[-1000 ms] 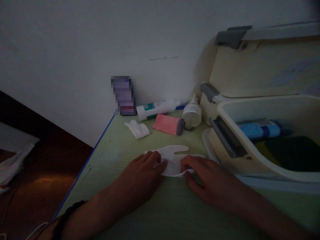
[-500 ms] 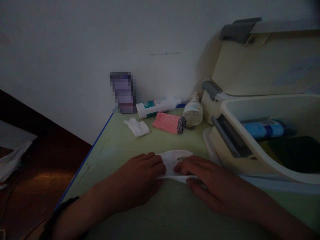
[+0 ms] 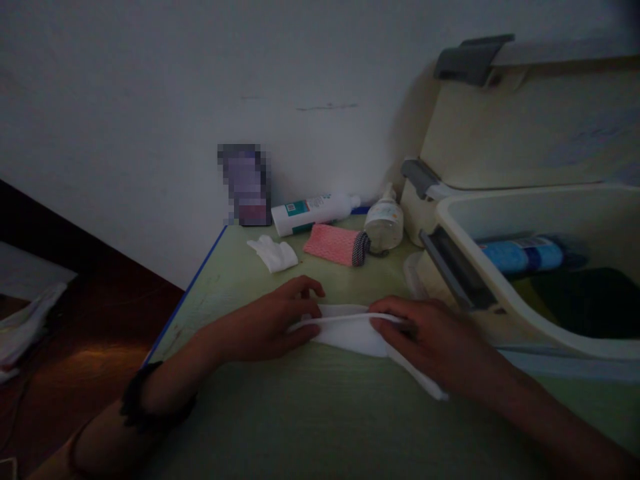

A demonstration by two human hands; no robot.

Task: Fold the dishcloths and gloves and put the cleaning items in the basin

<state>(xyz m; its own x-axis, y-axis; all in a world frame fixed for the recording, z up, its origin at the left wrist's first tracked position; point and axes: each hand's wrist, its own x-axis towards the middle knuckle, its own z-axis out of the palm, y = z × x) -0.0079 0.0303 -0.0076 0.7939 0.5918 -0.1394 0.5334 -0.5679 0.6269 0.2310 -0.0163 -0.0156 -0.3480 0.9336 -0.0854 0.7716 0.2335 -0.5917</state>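
A folded piece of thin white fabric point(image 3: 354, 337) lies low over the green tabletop, its raised upper edge running between my hands. At its left end, the thumb and a finger of my left hand point(image 3: 273, 319) pinch it, while another finger curls above. My right hand point(image 3: 427, 337) grips the raised edge farther right, thumb in front and fingers behind. A narrow strip of the fabric hangs out below the right hand toward the lower right. Part of the fabric is hidden by the fingers, and its exact kind is unclear.
Behind my hands are a crumpled white tissue-like piece point(image 3: 275, 255), a pink mesh pouch point(image 3: 334, 245), a white bottle on its side point(image 3: 315, 212) and a clear pump bottle point(image 3: 384, 223). A blurred phone-like object point(image 3: 247, 187) leans on the wall. An open bin point(image 3: 457, 283) holds a blue package point(image 3: 523, 255).
The fabric's near edge has been lifted and folded upward, with a strip now hanging at lower right. My left hand has shifted slightly left and up, its fingers spreading; the right pinches the edge.
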